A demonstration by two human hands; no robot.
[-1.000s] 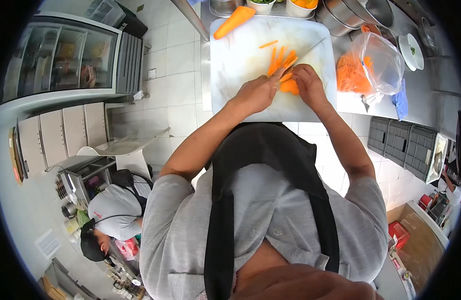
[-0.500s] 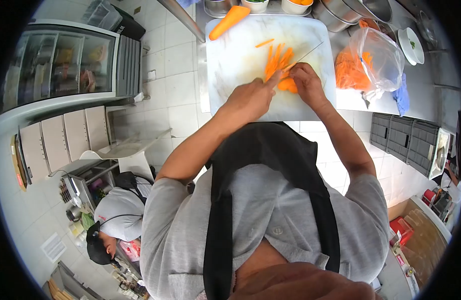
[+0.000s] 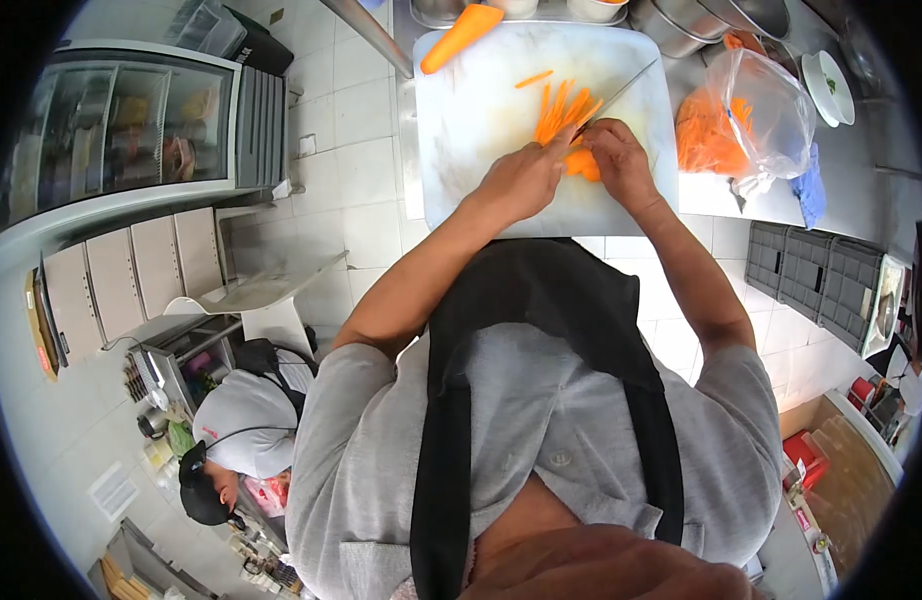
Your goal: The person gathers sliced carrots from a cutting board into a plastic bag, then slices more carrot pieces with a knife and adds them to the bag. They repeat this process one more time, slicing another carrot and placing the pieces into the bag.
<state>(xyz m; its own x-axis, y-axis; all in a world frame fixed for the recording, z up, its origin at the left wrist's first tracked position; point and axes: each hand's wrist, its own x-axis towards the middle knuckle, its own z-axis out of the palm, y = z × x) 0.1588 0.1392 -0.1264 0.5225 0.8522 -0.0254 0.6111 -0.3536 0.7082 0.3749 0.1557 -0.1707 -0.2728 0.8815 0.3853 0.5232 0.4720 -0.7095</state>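
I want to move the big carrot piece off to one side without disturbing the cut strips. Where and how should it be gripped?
I'd pinch the big carrot piece across its middle, coming from above, fingertips along both long sides. It lies slantwise, tapering toward the board's left edge, and the cut strips lie to its right.

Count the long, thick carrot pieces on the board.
1: the long, thick carrot piece, at the far left corner of the cutting board. The left hand and right hand may hide another.
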